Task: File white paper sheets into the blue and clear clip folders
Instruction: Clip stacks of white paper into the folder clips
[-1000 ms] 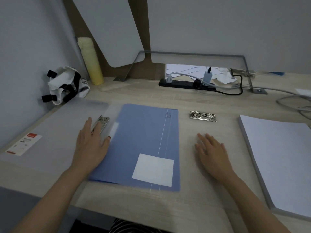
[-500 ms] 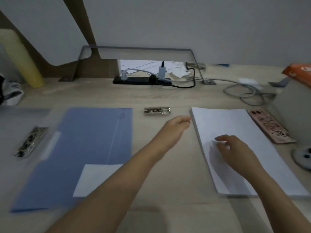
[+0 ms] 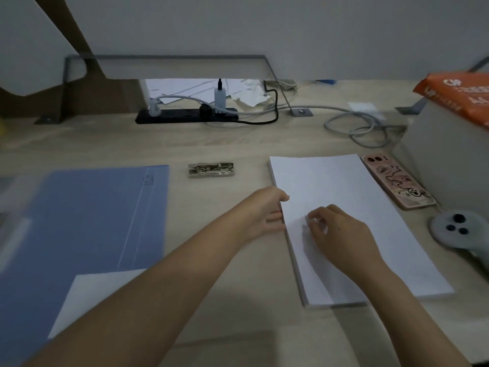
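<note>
Label: a white label (image 3: 100, 292) sits on the near corner of the blue folder (image 3: 92, 221), which lies flat at the left of the table (image 3: 238, 300), probably parked there until sheets are ready.
Left hand: the left hand (image 3: 264, 213) grasps the left edge of the paper stack (image 3: 344, 186), thumb over the top and fingers against the side, seemingly to steady the pile.
Right hand: the right hand (image 3: 341, 234) rests on top of the stack with its fingertips bunched on the uppermost sheet. Whether a sheet is already pinched up is too blurred to tell.
Paper stack: right of centre under both hands and well apart from the blue folder. Judging by this, no sheet is filed yet.
Metal clip: a loose metal clip (image 3: 211, 169) lies between folder and stack, just beyond the left hand and handy for fastening.
Clear folder: the clear folder (image 3: 10, 186) shows only as a pale strip at the left edge, beside the blue one.
Phone: a patterned phone (image 3: 397, 184) lies just beside the stack's right edge.
Far edge: a power strip (image 3: 185, 116) and an orange paper packet (image 3: 460, 99) sit by the wall.
</note>
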